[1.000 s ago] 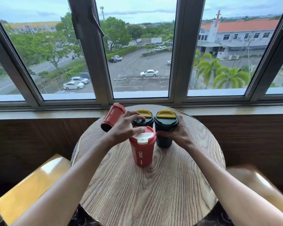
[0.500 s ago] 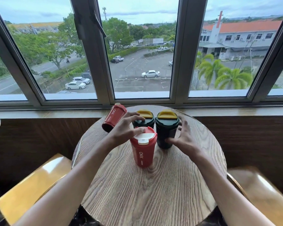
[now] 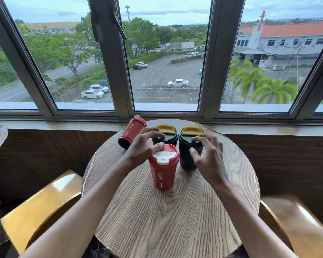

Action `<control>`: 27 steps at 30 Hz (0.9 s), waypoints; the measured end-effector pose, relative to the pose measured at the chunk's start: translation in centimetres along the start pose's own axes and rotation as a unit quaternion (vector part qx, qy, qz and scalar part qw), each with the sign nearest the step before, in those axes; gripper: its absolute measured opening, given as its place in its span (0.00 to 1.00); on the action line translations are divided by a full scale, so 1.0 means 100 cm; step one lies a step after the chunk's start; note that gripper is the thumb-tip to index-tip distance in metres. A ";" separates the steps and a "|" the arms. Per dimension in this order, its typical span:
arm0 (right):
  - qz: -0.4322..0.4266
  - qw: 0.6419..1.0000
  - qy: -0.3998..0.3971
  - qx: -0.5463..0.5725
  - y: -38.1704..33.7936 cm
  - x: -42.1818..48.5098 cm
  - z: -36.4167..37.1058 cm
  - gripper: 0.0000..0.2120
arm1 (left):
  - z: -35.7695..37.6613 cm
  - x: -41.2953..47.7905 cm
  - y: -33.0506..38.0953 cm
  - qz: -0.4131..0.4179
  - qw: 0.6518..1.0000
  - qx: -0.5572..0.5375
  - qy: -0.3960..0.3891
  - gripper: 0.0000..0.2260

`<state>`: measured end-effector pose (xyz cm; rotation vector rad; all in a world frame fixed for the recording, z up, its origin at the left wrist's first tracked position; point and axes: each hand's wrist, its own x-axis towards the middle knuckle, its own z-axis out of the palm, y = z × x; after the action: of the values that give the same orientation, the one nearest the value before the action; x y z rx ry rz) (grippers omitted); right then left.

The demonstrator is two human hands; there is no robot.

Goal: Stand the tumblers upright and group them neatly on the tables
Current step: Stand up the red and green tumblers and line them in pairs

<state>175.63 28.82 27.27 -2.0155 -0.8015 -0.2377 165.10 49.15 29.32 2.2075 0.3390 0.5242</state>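
Red on the far left: spotted a red cylindrical plastic tumbler [image 3: 132, 132] lying tipped on its side near the back edge of the round wood-grain table [image 3: 175, 220], base toward the camera, cap toward the window. Looked like the one left to stand up.

Caught the left hand [image 3: 142, 148] just beside it, fingers curled and loose, gripping nothing: fingertips resting on the lid of the left dark green tumbler with the yellow flip cap [image 3: 165, 135], thumb laid on the white lid of the upright red plastic tumbler [image 3: 163, 170] in front.

Found the right dark green tumbler with its yellow cap [image 3: 189, 146] upright and touching its twin. Saw the right hand [image 3: 207, 157] spread open around it, one fingertip on the lid, thumb by the wall, no firm hold.

Judged the step as tidying the cluster, then righting the fallen one. Called for lifting the left hand clear of both lids first, so as not to drag them over, then taking the tipped body around its middle, pivoting it onto its base and sliding it in against the three.

Noted every visible lid shut; could not tell what, if anything, sat inside, so best kept level and set down gently.
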 end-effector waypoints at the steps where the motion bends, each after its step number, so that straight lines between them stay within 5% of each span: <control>1: -0.002 1.000 0.001 -0.008 0.001 0.000 0.001 0.14 | 0.000 0.000 0.000 -0.002 1.000 -0.007 0.004 0.14; 5: -0.008 0.999 0.005 -0.037 -0.001 0.002 -0.001 0.11 | -0.005 0.007 -0.001 -0.032 0.987 -0.037 0.151 0.09; 9: -0.004 0.995 0.018 -0.100 -0.011 0.009 -0.004 0.12 | -0.019 0.023 -0.027 -0.103 0.959 0.055 0.257 0.08; 17: -0.091 0.990 -0.100 -0.031 -0.053 0.028 0.002 0.20 | -0.030 0.051 -0.075 -0.272 0.934 0.167 0.163 0.24; 27: -0.085 0.974 -0.195 -0.081 -0.060 0.022 0.018 0.22 | -0.029 0.074 -0.094 -0.296 0.936 0.126 0.144 0.32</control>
<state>173.34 33.49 31.45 -2.1801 -1.2390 -0.0001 169.60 59.98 25.59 2.1134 1.2392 0.4817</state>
